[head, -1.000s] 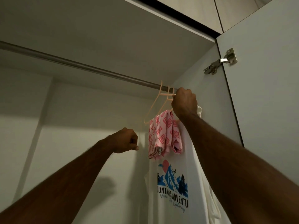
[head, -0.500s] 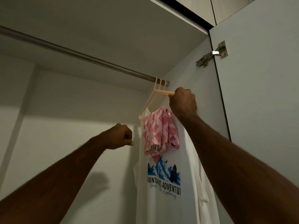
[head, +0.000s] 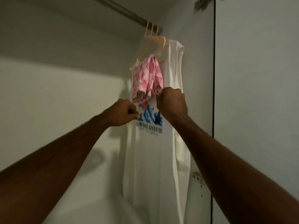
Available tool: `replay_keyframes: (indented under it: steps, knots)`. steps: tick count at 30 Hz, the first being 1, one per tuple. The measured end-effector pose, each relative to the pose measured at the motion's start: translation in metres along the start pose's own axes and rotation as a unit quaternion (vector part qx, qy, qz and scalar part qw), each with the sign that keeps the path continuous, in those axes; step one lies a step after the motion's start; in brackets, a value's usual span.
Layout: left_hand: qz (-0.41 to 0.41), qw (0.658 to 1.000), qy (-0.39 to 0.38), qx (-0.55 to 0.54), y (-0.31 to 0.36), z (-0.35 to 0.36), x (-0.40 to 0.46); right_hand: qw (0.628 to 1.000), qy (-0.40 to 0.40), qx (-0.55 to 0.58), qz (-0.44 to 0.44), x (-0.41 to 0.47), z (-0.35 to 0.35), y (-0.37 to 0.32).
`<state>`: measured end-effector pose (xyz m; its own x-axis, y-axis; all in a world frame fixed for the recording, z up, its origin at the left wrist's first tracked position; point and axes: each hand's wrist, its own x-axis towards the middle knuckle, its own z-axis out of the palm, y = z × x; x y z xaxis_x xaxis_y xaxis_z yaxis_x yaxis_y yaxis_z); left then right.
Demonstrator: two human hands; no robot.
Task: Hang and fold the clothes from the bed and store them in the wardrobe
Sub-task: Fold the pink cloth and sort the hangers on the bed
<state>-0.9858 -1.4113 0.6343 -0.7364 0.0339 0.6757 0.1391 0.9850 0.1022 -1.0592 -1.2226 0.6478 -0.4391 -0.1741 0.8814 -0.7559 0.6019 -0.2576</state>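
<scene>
Inside the wardrobe (head: 48,94), looking up toward the metal rail (head: 129,13) that runs to the right-hand corner. Three peach hangers (head: 155,38) hooked close together at the rail's right end, just beside the side wall. On the hangers: a long white shirt (head: 155,159) with a blue mountain print and dark lettering across the chest, hanging straight down; in front of it, a small pink patterned garment (head: 147,78), bunched and folded over a hanger bar, reaching down to just above the print.

Left hand (head: 123,113) raised at the shirt's left edge, level with the print, fingers (head: 134,113) curled and pressed together at the fabric edge; whether cloth is actually pinched between them, cannot tell, the picture being blurred there. Right hand (head: 172,105) raised a little higher, in front of the shirt and touching the lower right corner of the pink garment, fingers closed into a loose fist; what is gripped inside, if anything, cannot tell. Both forearms bare, reaching up from the lower corners.

Open wardrobe door (head: 258,110) on the right, pale and plain, with a metal hinge (head: 202,2) at the top edge, blurred.
</scene>
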Motion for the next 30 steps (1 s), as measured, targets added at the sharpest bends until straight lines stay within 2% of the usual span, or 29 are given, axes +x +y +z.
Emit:
replay_keyframes:
  steps: [6,15,22,30]
  knots:
    - [0.011,0.996,-0.016,-0.082,0.021,0.065,-0.06,0.997,-0.057,-0.036,0.037,-0.113,0.009,0.029]
    - [-0.018,0.96,-0.172,-0.218,0.104,0.208,-0.201,0.96,-0.174,-0.122,0.182,-0.348,-0.025,0.117]
    - [-0.002,0.915,-0.276,-0.293,0.216,0.29,-0.303,0.892,-0.243,-0.207,0.32,-0.518,-0.117,0.167]
    - [0.08,0.856,-0.359,-0.364,0.413,0.323,-0.384,0.825,-0.23,-0.286,0.43,-0.646,-0.293,0.197]
